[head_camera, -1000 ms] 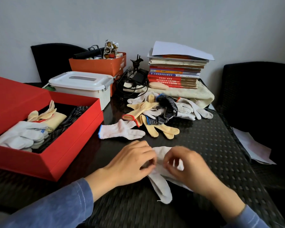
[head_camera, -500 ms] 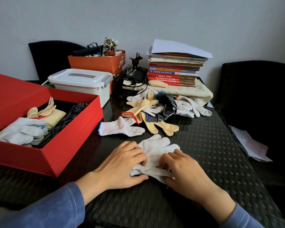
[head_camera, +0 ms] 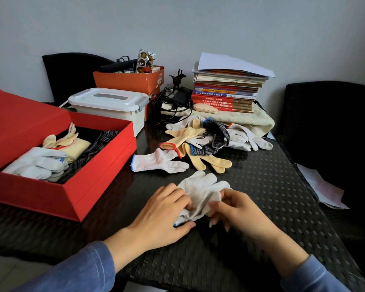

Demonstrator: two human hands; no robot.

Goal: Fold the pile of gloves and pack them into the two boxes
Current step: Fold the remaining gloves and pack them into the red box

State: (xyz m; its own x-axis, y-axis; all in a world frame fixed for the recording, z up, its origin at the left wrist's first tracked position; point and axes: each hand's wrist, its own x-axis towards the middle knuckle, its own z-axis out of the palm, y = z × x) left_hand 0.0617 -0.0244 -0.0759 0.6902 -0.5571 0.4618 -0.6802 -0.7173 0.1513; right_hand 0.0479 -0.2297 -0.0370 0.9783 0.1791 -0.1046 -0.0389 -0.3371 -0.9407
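A white knit glove [head_camera: 200, 187] lies on the dark woven table in front of me, its fingers pointing away and its cuff end bunched up. My left hand [head_camera: 162, 213] pinches the cuff end from the left. My right hand [head_camera: 236, 209] pinches the bunched fabric from the right. Another white glove with a blue cuff [head_camera: 158, 161] lies flat beyond. A pile of yellow, white and dark gloves [head_camera: 209, 140] sits further back. The open red box [head_camera: 105, 165] at the left holds folded white, yellow and dark gloves.
A white lidded plastic box [head_camera: 108, 104] stands behind the red box, an orange carton [head_camera: 131, 81] behind that. A stack of books [head_camera: 226, 91] sits on a cream cloth at the back. Black chairs stand at right and back left. Papers [head_camera: 322, 190] lie off the table's right edge.
The glove was turned so its fingers point away and laid flat. Now both hands have gathered its cuff end into a bunch.
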